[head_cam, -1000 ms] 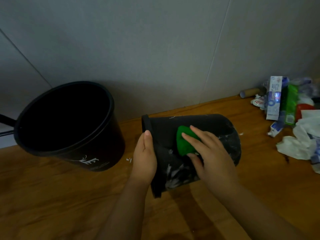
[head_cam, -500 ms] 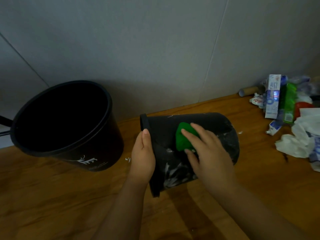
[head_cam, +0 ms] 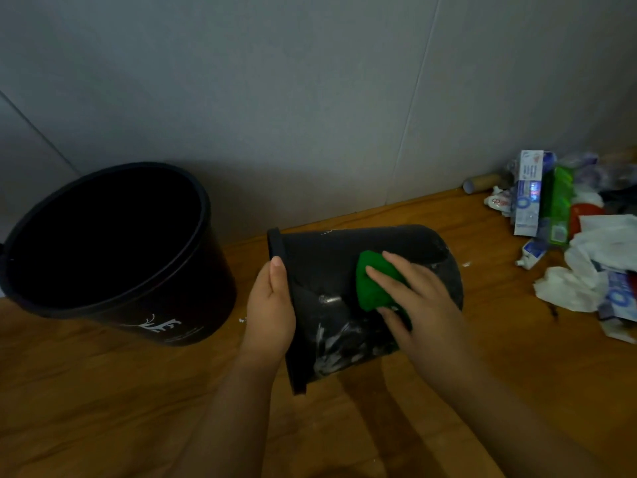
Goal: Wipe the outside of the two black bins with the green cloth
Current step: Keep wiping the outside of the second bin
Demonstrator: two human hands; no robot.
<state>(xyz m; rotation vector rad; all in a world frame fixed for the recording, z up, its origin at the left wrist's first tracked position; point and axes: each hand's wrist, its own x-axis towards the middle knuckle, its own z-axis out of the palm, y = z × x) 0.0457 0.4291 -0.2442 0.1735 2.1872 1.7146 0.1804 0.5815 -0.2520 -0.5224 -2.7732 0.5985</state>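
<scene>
Fingers of the right hand are spread flat, pressing the green cloth onto the upper side of the tipped bin. Left hand is held against the rim at 9 o'clock of that bin, fingers straight and pressed together, bracing it.

Change over the last second: cloth and right hand have been shifted along the wall from near the rim toward the base, i.e. toward 3 o'clock. A stroke down the bin's length is judged to be under way.

Tipped bin lies on its side on the table, mouth at 9 o'clock, base at 3 o'clock. White smears are seen on its lower side, at 6 o'clock of the cloth, so that patch is judged not yet wiped.

Second bin stands upright at 9 o'clock, apart from the hands; untouched now. A litter pile sits at 3 o'clock by the wall.

Task judged well short of done.
</scene>
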